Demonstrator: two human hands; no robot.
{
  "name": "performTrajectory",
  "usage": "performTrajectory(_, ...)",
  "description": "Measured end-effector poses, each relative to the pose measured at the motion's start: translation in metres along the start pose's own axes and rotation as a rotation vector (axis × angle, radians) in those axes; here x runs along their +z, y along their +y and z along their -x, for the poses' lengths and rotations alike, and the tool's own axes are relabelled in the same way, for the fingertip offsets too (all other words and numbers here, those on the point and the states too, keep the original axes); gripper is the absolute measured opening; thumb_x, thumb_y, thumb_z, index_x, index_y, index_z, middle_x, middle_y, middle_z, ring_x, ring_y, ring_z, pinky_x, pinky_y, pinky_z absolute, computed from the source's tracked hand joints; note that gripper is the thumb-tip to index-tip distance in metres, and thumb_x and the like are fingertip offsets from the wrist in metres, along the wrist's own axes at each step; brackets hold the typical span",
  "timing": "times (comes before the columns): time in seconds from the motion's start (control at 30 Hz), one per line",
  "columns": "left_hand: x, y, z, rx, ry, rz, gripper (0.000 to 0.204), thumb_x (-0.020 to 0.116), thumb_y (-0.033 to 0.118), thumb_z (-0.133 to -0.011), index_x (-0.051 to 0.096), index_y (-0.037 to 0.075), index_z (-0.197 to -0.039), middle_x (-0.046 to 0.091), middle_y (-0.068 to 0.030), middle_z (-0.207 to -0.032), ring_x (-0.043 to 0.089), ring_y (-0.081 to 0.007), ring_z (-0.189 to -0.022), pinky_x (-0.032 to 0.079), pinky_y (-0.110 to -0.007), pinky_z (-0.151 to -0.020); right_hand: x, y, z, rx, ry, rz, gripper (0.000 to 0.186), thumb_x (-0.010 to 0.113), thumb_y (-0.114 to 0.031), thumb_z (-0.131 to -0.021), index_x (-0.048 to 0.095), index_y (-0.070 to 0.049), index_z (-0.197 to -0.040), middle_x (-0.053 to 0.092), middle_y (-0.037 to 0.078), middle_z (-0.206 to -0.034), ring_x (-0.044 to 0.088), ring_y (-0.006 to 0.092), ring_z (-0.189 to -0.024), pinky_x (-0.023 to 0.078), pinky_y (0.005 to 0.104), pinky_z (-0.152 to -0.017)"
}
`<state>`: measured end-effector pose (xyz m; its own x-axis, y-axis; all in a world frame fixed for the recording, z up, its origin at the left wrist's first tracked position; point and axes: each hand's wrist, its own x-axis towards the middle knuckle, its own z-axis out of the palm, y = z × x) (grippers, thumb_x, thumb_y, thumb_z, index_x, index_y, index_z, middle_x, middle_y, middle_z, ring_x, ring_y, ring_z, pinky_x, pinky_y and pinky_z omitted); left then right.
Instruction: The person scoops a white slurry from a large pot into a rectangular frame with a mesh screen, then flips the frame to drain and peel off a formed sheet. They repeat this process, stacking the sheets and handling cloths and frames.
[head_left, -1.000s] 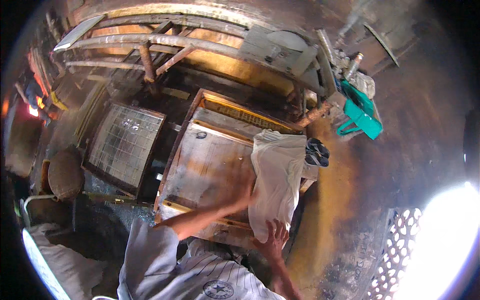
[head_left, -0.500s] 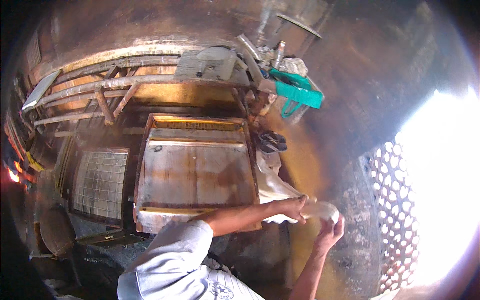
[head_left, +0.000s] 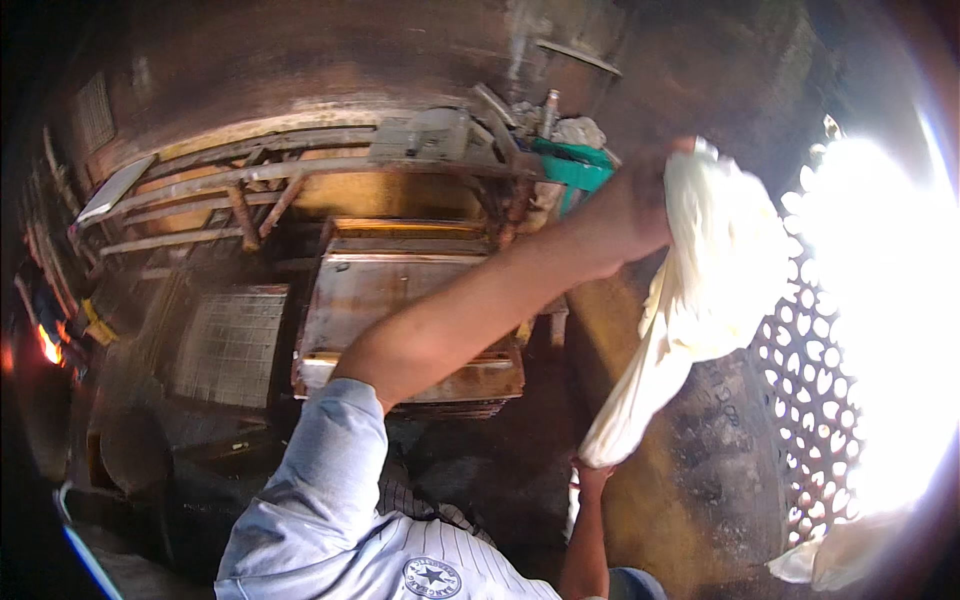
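A long white cloth [head_left: 725, 265] hangs bunched and twisted between my two hands, off to the right of the wooden trays. My left hand [head_left: 655, 200] is raised high with the fingers closed on the upper end, partly hidden behind the fabric. Lower down, my right hand [head_left: 595, 472] grips the narrow bottom end. My left forearm crosses in front of the stacked shallow wooden trays [head_left: 375, 305], hiding part of them.
Behind the trays runs a rough timber rack [head_left: 220, 200] carrying boards and a teal bag [head_left: 570, 165]. A wire grid panel [head_left: 225, 340] lies left of the trays, with a fire [head_left: 50, 345] beyond. A perforated wall [head_left: 810, 400] glares brightly at the right.
The cloth has left the tray and been lifted to the right. My left hand rose well above my right, stretching the cloth between them. The view also shifted.
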<state>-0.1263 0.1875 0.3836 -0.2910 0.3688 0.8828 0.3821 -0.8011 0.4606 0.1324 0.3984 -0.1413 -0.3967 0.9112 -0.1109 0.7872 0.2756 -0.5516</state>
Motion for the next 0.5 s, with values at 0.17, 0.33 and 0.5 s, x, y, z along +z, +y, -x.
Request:
performTrajectory(0.17,-0.063,0.146,0.027,-0.277,0.240,-0.168,0.026,0.056,0.009,-0.092,0.055,0.002,-0.116,0.063,-0.0049,-0.106,0.060,-0.0118,-0.092,0.050,-0.028,-0.081,-0.024,-0.080,-0.007,-0.269,0.154,0.013,0.063,0.076,-0.030,-0.065,0.037,-0.014,-0.113,0.047,0.009,-0.116,0.044,0.0266,-0.108,0.046,0.0415,-0.082)
performTrajectory(0.33,-0.195,0.236,0.076,-0.125,0.419,-0.440,0.020,0.053,0.012,-0.092,0.060,0.002,-0.109,0.066,-0.0051,-0.099,0.064,-0.0129,-0.091,0.053,-0.029,-0.081,-0.079,-0.311,0.106,-1.193,0.343,-0.336,0.032,0.067,-0.022,-0.077,0.058,-0.005,-0.102,0.059,0.009,-0.101,0.058,0.0214,-0.093,0.049,0.0349,-0.078)
performTrajectory(0.5,-0.389,0.309,0.168,0.007,0.623,-1.352,0.022,0.058,0.013,-0.088,0.061,0.002,-0.107,0.068,-0.0092,-0.096,0.066,-0.0196,-0.091,0.051,-0.029,-0.076,-0.012,-0.525,0.259,-1.358,-0.582,-0.919,0.046,0.065,-0.020,-0.085,0.048,-0.002,-0.123,0.055,0.011,-0.115,0.054,0.0237,-0.106,0.043,0.0376,-0.094)
